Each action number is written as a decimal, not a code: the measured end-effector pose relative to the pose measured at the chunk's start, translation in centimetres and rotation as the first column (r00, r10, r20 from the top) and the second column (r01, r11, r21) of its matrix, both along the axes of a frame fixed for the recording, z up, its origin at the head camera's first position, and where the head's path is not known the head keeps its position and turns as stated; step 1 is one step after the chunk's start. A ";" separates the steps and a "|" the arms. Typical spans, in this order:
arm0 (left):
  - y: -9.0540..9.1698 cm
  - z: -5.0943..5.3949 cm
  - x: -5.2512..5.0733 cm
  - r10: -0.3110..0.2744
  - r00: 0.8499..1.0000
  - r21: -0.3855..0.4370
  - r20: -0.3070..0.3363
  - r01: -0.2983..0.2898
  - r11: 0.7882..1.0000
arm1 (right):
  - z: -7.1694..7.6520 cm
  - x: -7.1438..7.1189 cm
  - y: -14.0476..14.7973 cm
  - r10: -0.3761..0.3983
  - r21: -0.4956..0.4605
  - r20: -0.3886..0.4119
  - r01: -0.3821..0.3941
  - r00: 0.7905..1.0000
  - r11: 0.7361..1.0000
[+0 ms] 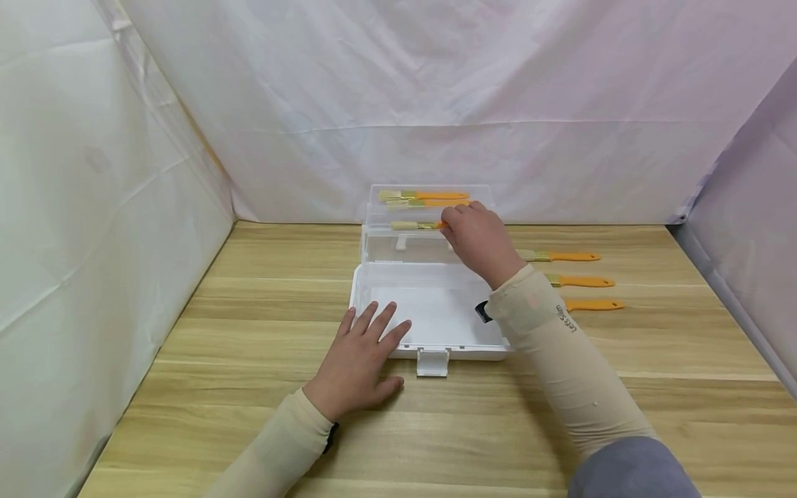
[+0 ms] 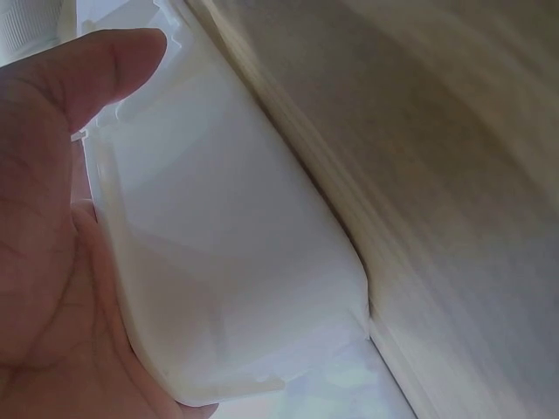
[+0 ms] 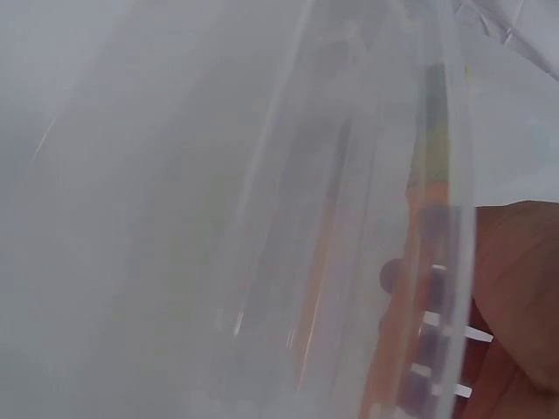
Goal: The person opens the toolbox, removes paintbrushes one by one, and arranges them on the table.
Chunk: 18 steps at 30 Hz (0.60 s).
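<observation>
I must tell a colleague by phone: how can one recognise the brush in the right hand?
On the wooden table, find the open white box. At its raised clear trays, the right hand pinches an orange-handled brush. Unlike the other brushes, this one is held.

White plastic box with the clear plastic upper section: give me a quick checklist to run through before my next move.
1. White plastic box open: ok.
2. Left hand at its front left corner: ok, fingers spread there.
3. Pale-bristled, orange-handled brush in the right hand: ok, pinched by the handle.
4. That brush resting on the clear plastic upper section: cannot tell.
5. Light wooden table free of brushes: not ok, three orange-handled brushes lie right of the box.
</observation>
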<state>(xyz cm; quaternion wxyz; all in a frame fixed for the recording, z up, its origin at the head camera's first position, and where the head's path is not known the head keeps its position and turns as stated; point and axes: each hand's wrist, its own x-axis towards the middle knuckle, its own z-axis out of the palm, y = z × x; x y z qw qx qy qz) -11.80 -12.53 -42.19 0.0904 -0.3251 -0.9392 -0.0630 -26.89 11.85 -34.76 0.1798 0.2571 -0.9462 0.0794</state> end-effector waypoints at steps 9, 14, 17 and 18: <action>-0.1 0.1 0.0 0.001 1.000 -0.010 0.000 -0.001 1.000 | 0.1 -0.1 0.1 0.004 -0.051 0.023 -0.003 1.000 0.999; -0.1 0.2 0.1 0.000 1.000 -0.010 0.004 0.001 1.000 | 0.1 0.0 0.2 0.006 -0.040 0.013 -0.005 1.000 0.999; -0.1 0.3 0.1 -0.002 1.000 -0.009 0.004 0.002 1.000 | 0.2 0.1 0.2 0.005 -0.046 0.017 -0.004 1.000 0.999; -0.1 0.3 0.1 -0.003 1.000 -0.008 0.004 0.003 1.000 | 0.2 0.0 0.1 0.005 -0.047 0.018 -0.004 1.000 0.999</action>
